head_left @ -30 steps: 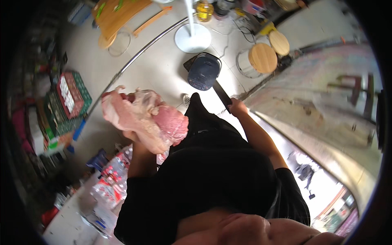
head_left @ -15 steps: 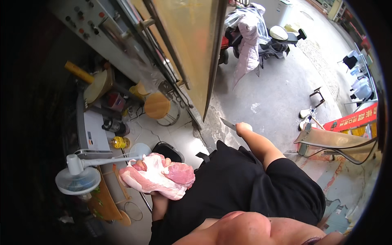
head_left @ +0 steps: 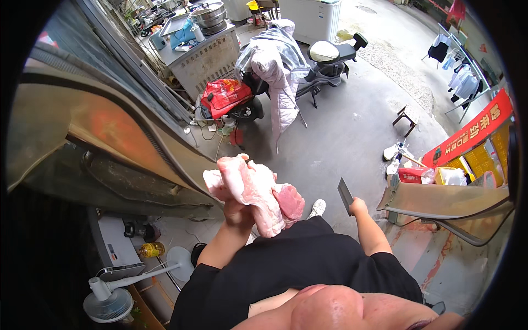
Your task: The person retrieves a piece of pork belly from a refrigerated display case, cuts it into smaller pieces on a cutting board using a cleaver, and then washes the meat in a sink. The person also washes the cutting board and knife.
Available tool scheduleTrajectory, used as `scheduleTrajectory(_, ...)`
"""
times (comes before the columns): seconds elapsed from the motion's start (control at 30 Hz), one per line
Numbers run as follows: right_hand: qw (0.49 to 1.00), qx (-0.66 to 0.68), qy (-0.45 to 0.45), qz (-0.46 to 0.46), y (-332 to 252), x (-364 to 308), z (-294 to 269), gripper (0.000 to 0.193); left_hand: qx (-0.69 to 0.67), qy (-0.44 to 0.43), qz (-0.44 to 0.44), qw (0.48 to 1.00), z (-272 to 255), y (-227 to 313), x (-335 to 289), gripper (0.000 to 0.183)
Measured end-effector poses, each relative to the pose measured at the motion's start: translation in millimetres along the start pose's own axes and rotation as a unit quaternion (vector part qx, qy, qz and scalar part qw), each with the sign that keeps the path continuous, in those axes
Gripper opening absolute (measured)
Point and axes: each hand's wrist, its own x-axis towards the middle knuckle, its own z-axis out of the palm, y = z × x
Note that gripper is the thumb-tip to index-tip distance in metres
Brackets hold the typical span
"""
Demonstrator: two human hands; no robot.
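A large piece of raw meat point(head_left: 253, 192), pink with pale fat, rests on my left hand point(head_left: 238, 213), which grips it from below. Most of those fingers are hidden by the meat. Off to the right, apart from the meat, my right hand point(head_left: 358, 207) is closed around the handle of a cleaver point(head_left: 345, 195). The broad grey blade points up and away from me over the grey floor.
A plastic door curtain point(head_left: 126, 126) hangs close on the left, another flap point(head_left: 440, 199) on the right. Ahead stands a scooter point(head_left: 324, 66) draped with a pale quilted cover point(head_left: 283, 104). A small stool point(head_left: 406, 119) and shoes point(head_left: 391, 157) are on the floor. Behind left is a fan point(head_left: 109, 302).
I have moved forward through the doorway, and the outdoor area fills more of the view. The meat has risen and come forward in my left hand; the cleaver stays in my right.
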Motion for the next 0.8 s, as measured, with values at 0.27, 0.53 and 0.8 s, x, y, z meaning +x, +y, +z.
scheduleTrajectory(0.27,0.991,0.107,-0.021,0.081,54.0,118.1,-140.6,0.024,-0.002,0.035,-0.015,0.999,-25.8,-153.3,213.8,0.065)
scheduleTrajectory(0.53,0.977,0.155,0.056,0.132,95.9,284.6,-232.2,0.025,0.0,0.091,-0.075,0.993,-61.5,-248.3,427.2,0.057)
scheduleTrajectory(0.8,0.941,0.196,0.025,0.274,131.4,380.3,-301.6,0.024,-0.09,-0.024,-0.234,0.968,-15.3,-416.4,729.1,0.051)
